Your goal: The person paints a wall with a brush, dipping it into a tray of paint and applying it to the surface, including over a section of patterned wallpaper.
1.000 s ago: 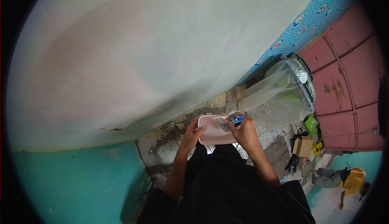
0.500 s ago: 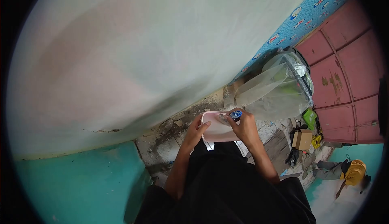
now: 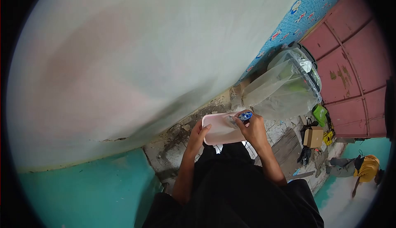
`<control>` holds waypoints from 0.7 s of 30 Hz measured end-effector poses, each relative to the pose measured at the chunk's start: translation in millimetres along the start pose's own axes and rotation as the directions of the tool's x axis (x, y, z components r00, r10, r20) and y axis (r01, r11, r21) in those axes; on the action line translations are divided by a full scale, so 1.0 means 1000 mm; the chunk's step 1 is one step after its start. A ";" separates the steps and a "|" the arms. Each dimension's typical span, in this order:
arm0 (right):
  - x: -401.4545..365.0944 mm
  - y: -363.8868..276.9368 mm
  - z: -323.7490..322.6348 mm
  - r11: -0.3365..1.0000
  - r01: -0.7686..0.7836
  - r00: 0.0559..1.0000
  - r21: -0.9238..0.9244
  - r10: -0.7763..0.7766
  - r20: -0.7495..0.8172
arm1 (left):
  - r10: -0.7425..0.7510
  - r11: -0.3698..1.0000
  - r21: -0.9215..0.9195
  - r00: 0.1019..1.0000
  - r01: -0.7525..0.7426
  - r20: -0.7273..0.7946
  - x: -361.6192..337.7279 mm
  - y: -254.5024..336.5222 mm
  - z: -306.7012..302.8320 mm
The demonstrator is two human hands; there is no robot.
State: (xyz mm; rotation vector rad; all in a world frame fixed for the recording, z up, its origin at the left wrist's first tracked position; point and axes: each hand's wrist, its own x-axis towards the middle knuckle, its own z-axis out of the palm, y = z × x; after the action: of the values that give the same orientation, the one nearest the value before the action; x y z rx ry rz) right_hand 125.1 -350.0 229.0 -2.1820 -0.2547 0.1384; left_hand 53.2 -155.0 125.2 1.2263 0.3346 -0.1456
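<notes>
At chest height, my left hand (image 3: 197, 137) is closed on the left end of a shallow pale pink tray (image 3: 219, 135), its thumb over the rim. My right hand (image 3: 255, 132) pinches a blue-handled brush (image 3: 246, 116) at the tray's right side. The brush's greyish working end points left, over the inside of the tray, and the fingers partly hide it. Pale streaks show on the tray floor near it.
Ahead stands a wall (image 3: 136, 63), whitish above and teal below. A clear plastic sheet (image 3: 280, 89) drapes over things by a pink door (image 3: 350, 63). A cardboard box (image 3: 313, 138) sits on the littered floor. At right, a person in a yellow shirt (image 3: 367, 169) bends near another wall.
The view has shifted slightly. Both hands keep hold of the tray and the brush, with the brush slightly further right. The person in yellow has changed arm position a little.
</notes>
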 end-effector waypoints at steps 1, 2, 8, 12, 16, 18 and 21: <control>0.000 0.003 0.001 1.000 0.016 1.000 -0.008 -0.016 0.011 | 0.000 1.000 -0.007 1.000 0.000 -0.001 0.001 -0.002 0.001; -0.001 0.008 0.005 0.999 0.031 0.999 -0.017 -0.030 0.022 | -0.001 1.000 -0.015 1.000 0.001 0.000 0.002 -0.005 0.002; -0.002 0.016 0.007 0.988 0.070 0.997 -0.134 -0.066 0.034 | -0.029 0.999 -0.029 0.999 0.030 0.027 0.009 -0.018 0.004; -0.004 0.025 0.003 0.997 -0.072 0.997 0.001 0.072 -0.008 | -0.046 0.997 -0.057 0.999 0.046 -0.002 0.014 -0.024 0.004; 0.000 0.028 -0.006 0.928 -0.231 0.963 0.292 0.260 -0.066 | -0.027 0.997 -0.074 0.998 0.022 -0.058 0.014 -0.023 -0.006; 0.002 0.035 -0.004 0.746 -0.237 0.938 0.622 0.342 -0.053 | -0.035 0.996 -0.083 0.996 0.028 -0.086 0.016 -0.020 -0.014; 0.004 0.050 -0.001 0.446 -0.239 0.892 0.862 0.452 0.014 | 0.010 0.997 -0.080 0.990 -0.022 -0.143 0.016 -0.010 -0.019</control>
State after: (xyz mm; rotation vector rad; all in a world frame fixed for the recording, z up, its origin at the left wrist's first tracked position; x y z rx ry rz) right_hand 136.3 -378.4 189.4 -1.1815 0.3650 0.1993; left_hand 62.4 -139.1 105.7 1.1610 0.4510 -0.0296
